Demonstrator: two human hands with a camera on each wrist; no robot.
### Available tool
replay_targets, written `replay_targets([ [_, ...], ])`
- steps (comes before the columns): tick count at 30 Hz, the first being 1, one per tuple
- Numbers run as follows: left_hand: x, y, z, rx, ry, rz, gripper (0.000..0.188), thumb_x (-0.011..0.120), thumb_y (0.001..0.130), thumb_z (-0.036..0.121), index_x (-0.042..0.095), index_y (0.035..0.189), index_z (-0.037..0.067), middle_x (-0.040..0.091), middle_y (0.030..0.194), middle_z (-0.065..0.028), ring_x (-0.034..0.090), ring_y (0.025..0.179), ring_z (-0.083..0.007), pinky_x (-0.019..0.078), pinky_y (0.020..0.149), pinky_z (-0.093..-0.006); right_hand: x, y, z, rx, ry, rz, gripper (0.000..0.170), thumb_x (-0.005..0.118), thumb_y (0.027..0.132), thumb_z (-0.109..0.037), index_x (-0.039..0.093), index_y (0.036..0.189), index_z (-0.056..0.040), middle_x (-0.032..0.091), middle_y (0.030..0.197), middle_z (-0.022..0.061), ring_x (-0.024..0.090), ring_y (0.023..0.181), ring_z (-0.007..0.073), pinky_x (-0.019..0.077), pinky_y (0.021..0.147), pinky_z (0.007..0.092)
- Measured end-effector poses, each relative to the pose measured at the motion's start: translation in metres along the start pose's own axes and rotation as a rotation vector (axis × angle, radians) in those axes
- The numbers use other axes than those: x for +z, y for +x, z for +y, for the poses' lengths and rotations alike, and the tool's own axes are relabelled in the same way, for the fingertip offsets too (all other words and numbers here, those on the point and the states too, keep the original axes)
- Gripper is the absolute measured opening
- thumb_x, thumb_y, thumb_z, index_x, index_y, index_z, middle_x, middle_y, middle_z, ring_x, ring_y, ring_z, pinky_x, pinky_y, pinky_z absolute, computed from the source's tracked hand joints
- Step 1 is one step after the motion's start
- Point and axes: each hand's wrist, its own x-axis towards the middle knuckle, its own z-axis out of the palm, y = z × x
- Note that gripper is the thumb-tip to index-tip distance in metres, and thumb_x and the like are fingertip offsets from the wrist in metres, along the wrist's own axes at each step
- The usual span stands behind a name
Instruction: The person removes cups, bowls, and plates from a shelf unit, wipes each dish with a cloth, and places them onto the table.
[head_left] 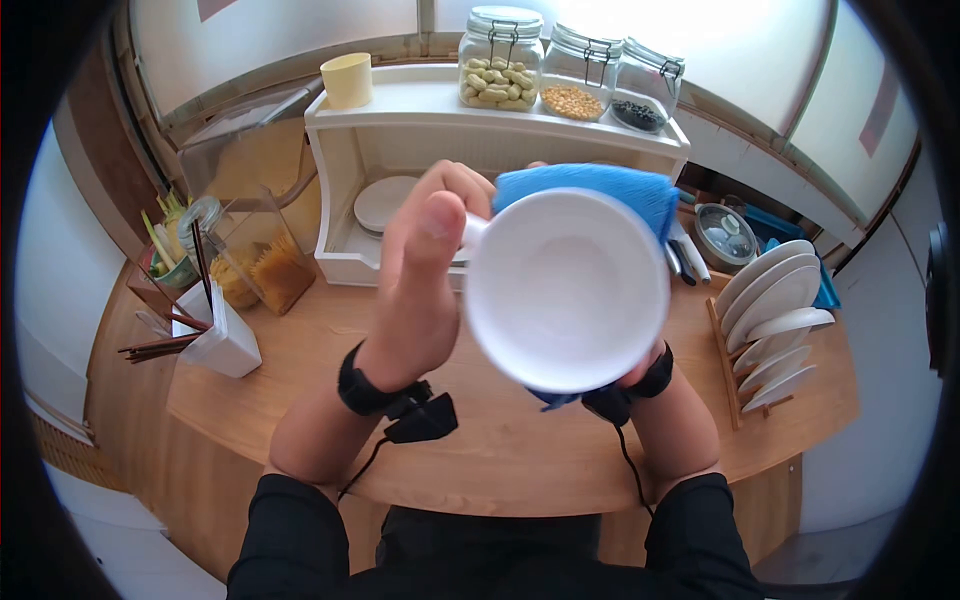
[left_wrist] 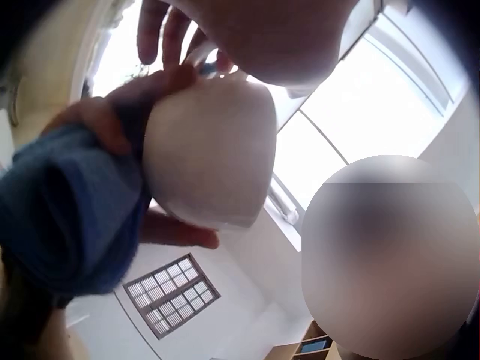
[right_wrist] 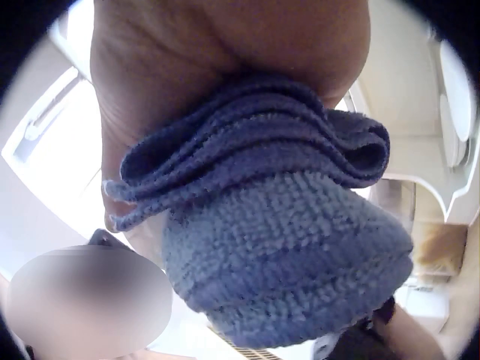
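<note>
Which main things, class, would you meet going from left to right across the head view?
Chopstick pot, left hand, white mug, plate rack.

Head view faces down; close wrist views upward, sharing cloth (right_wrist: 292,240).

Glass jars (head_left: 578,77), yellow cup (head_left: 347,82) atop white shelf (head_left: 415,96)

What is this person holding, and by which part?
The left hand holds a white cup by its handle; the right hand holds a blue cloth by its folds.
</note>
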Motion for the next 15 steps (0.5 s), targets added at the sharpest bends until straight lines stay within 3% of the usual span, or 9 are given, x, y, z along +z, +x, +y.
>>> replay_targets([
  [2,0.0,0.005,-0.015,0.135,-0.392,-0.073,0.053,0.044,0.11,0.051,0.05,0.08,0.007,0.053,0.086,-0.0048,0.047,0.081,-0.0142,0.0497,0.102,-0.0343,0.008,0.009,0.007,-0.056,-0.054,-0.038,0.138,0.112,0.045,-0.048,0.047,0.156,0.0035,0.065,0.146,0.0117,0.066,0.127,0.0198,0.0541,0.109,0.0385],
  [3,0.002,0.002,-0.016,0.14,-0.314,0.01,0.052,0.044,0.108,0.047,0.038,0.073,0.01,0.042,0.078,-0.0015,0.036,0.074,-0.0121,0.0496,0.101,-0.0332,0.008,0.01,0.008,-0.039,-0.074,-0.058,0.138,0.112,0.045,-0.048,0.048,0.156,0.0036,0.066,0.145,0.0115,0.065,0.127,0.0197,0.0532,0.11,0.0385],
  [4,-0.003,0.003,-0.013,0.142,-0.311,0.015,0.052,0.044,0.108,0.047,0.038,0.073,0.01,0.042,0.078,-0.0015,0.036,0.074,-0.0121,0.0496,0.101,-0.0332,0.009,0.011,0.008,-0.024,-0.094,-0.076,0.138,0.112,0.045,-0.049,0.048,0.156,0.0037,0.066,0.144,0.0113,0.065,0.127,0.0195,0.0523,0.111,0.0385],
  [7,-0.021,0.005,0.001,0.157,-0.234,0.0,0.049,0.046,0.107,0.041,0.041,0.071,0.008,0.045,0.077,-0.0027,0.04,0.074,-0.0121,0.0511,0.093,-0.0329,0.009,0.015,-0.023,0.062,-0.224,-0.038,0.113,0.11,0.058,-0.029,0.054,0.151,0.0039,0.07,0.139,0.0116,0.067,0.125,0.0196,0.0531,0.11,0.0383],
  [9,-0.025,0.006,0.018,0.217,0.103,0.131,0.043,0.055,0.103,0.032,0.045,0.07,0.006,0.049,0.077,-0.0048,0.046,0.075,-0.014,0.0524,0.085,-0.0352,0.011,0.019,-0.033,0.062,-0.275,0.005,0.084,0.101,0.071,-0.008,0.059,0.143,0.0038,0.074,0.132,0.0116,0.07,0.12,0.0192,0.0555,0.108,0.0372],
  [10,-0.027,0.007,0.02,0.216,0.113,0.127,0.043,0.055,0.103,0.032,0.045,0.07,0.006,0.049,0.077,-0.0048,0.046,0.075,-0.014,0.0524,0.085,-0.0352,0.009,0.017,-0.04,0.098,-0.295,0.06,0.07,0.093,0.081,-0.011,0.061,0.141,0.0035,0.075,0.127,0.0113,0.072,0.115,0.0195,0.0575,0.103,0.0361],
  [12,-0.03,0.014,0.021,0.497,0.274,0.185,0.039,0.062,0.1,0.023,0.051,0.069,0.002,0.056,0.082,-0.0062,0.056,0.078,-0.0151,0.0513,0.078,-0.0328,0.003,0.01,-0.058,0.162,-0.421,0.271,0.056,0.081,0.091,-0.016,0.061,0.14,0.0036,0.077,0.121,0.0104,0.074,0.11,0.0209,0.059,0.098,0.0355],
  [14,-0.029,0.014,0.028,0.492,0.35,0.208,0.04,0.064,0.1,0.023,0.051,0.069,0.001,0.058,0.086,-0.0078,0.06,0.081,-0.0169,0.0547,0.081,-0.0344,0.015,0.007,-0.059,0.028,-0.511,0.357,0.055,0.074,0.088,-0.017,0.065,0.138,0.0033,0.075,0.122,0.0138,0.074,0.113,0.0261,0.0593,0.098,0.0386],
  [15,-0.027,0.015,0.03,0.485,0.42,0.234,0.041,0.066,0.1,0.022,0.051,0.068,0.0,0.061,0.089,-0.0093,0.065,0.085,-0.0187,0.058,0.084,-0.0359,0.023,0.006,-0.06,-0.233,-0.708,0.288,0.058,0.075,0.081,-0.015,0.067,0.136,0.0031,0.073,0.124,0.0166,0.073,0.114,0.029,0.0592,0.098,0.0404],
])
